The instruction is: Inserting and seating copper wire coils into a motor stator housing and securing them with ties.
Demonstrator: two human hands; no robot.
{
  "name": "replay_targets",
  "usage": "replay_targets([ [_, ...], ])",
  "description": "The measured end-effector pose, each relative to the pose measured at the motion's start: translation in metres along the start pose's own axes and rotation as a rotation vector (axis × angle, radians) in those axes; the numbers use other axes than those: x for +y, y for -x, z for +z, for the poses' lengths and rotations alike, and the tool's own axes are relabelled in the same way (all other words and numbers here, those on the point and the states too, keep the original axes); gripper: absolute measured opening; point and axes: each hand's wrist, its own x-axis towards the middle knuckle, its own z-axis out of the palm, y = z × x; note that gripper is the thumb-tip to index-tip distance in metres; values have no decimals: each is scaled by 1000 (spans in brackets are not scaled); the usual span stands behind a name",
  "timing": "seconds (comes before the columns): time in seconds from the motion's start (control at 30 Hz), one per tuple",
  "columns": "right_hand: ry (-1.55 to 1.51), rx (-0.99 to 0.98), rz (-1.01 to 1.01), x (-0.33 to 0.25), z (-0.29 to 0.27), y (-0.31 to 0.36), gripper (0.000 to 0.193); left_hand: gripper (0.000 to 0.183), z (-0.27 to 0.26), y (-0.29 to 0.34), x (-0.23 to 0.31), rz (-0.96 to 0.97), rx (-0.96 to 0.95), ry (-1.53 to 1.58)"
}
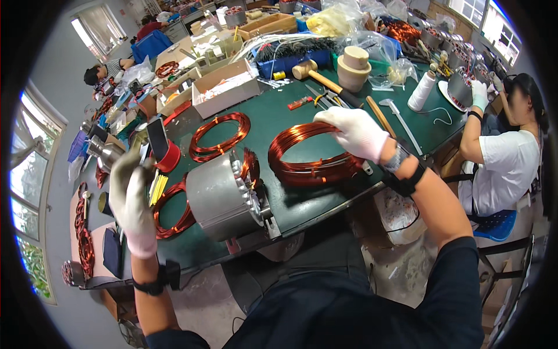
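Nearest me, the stator (224,196) lies on its side at the edge of the table (308,202), axis roughly left to right, slotted end toward the coil (313,174). My left hand (133,195) hangs just left of it, blurred, fingers loosely spread, nothing seen in them. My right hand (357,132), nearer the coil, pinches its right rim; the ring extends leftward from my grip. The stator blocks the way between left hand and coil. Beyond are a second coil (241,123), mallet (326,83) and white box (229,100).
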Motion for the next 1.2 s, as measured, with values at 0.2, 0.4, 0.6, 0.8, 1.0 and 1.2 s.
replay_targets([
  [0.2,183,-82,-18,64,94,-73,22,14,-55,110,-109,-183,135,-416],
  [0.4,335,-299,-51,83,143,-125,18,18,-22,151,-155,-51,129,-526],
  [0.6,295,-254,-81,75,134,-127,26,22,-29,149,-151,-59,155,-562],
  [0.8,189,-64,-48,42,67,-87,19,19,-29,146,-153,-54,150,-604],
  [1.0,31,-386,-40,-31,32,25,10,19,-33,152,-160,-91,145,-498],
  [1.2,-121,-593,83,-35,55,50,32,23,-35,153,-166,-93,107,-463],
])
